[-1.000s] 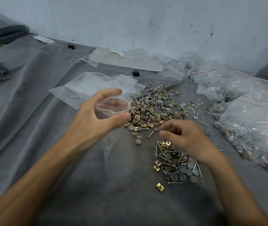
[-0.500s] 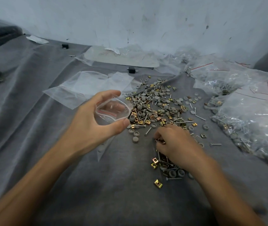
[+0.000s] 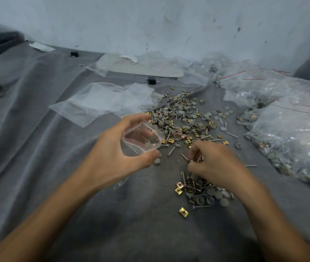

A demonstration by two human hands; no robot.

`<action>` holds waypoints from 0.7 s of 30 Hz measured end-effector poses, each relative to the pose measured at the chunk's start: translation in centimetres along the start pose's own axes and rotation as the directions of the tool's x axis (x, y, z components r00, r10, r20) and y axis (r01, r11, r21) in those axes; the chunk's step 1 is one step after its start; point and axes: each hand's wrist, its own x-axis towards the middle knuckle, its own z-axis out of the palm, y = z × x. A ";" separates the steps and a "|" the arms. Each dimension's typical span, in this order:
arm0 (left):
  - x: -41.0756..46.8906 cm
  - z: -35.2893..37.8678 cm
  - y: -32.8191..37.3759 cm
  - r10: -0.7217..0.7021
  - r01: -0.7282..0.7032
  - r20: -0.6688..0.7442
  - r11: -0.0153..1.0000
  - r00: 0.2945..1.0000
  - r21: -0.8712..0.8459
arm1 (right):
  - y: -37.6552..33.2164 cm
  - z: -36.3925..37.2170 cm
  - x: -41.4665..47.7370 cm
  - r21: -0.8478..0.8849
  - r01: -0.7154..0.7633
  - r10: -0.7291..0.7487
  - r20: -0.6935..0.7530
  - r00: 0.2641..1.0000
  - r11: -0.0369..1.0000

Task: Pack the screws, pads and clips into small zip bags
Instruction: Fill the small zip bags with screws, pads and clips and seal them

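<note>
Bare grey cloth [image 3: 37, 148] lay open on your left. Your left hand [image 3: 116, 154] gripped the small zip bag [image 3: 141, 138], mouth spread open. Your right hand [image 3: 212, 161] had its fingers curled, pinching screws [image 3: 186, 158] between the main pile [image 3: 184, 118] and the near pile [image 3: 203, 191]. Filled bags [image 3: 292, 133] crowded the right edge; their red markings were unreadable.

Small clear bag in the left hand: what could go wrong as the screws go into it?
The small clear zip bag with the red strip is held open only by the grip of the left hand; its mouth might collapse, so parts miss it. The right hand pinches a few thin silver screws at once; one might slip into the mixed pile of grey round pads, brass clips and screws beneath it.
</note>
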 end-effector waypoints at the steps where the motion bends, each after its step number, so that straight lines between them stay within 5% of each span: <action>1: 0.0 0.0 0.0 -0.002 0.002 0.001 1.000 1.000 0.003 | 0.3 -0.3 -0.1 0.016 -0.010 0.010 -0.003 1.000 1.000; 10: -0.1 0.4 -0.2 -0.001 0.000 0.028 0.999 1.000 0.049 | 1.2 -3.0 -0.2 0.459 0.057 -0.037 -0.054 0.998 0.886; 14: -0.2 0.7 -0.2 0.018 -0.021 0.042 0.997 0.999 0.070 | -1.1 -5.1 -1.2 0.797 0.259 -0.184 -0.188 0.965 0.546; 17: -0.2 0.9 -0.3 0.005 -0.010 0.063 0.997 0.998 0.083 | -3.6 -5.5 -1.6 0.878 0.333 -0.282 -0.241 0.929 0.345; 21: -0.3 1.0 -0.3 0.018 -0.023 0.059 0.995 0.998 0.096 | -5.6 -4.4 -1.1 0.847 0.330 -0.290 -0.220 0.931 0.416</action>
